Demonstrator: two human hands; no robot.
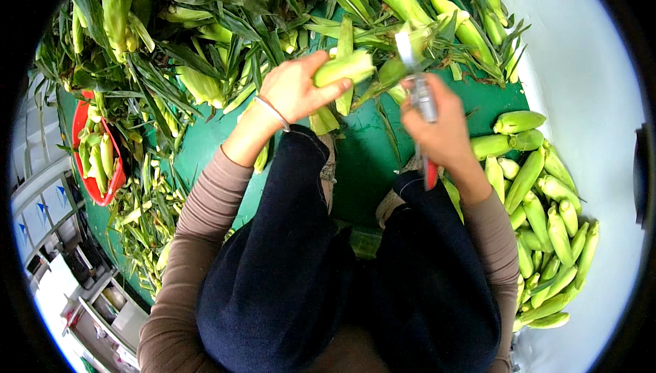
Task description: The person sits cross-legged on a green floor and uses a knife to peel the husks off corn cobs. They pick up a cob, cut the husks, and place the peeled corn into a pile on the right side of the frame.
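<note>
My left hand (300, 86), with a bangle at its wrist, grips a green ear of corn in its husk (346, 69). The ear's pale, blunt end points right, towards my other hand. Held upright in my right hand (435, 119) is a metal hand tool with a red handle (431, 174). It looks like pruning shears, but motion blurs its bright tip, and I cannot tell whether the blades are apart. A gap separates the tool from the held ear. Stripped husk leaves (346, 39) lie just beyond and under the left hand.
Unshucked leafy corn (215, 29) heaps across the far side of the green floor (366, 137). Trimmed ears (535, 219) are piled at right against a pale wall (605, 142). At left stand a red basin (77, 121) holding corn pieces and a strewn heap of husk scraps (146, 214).
</note>
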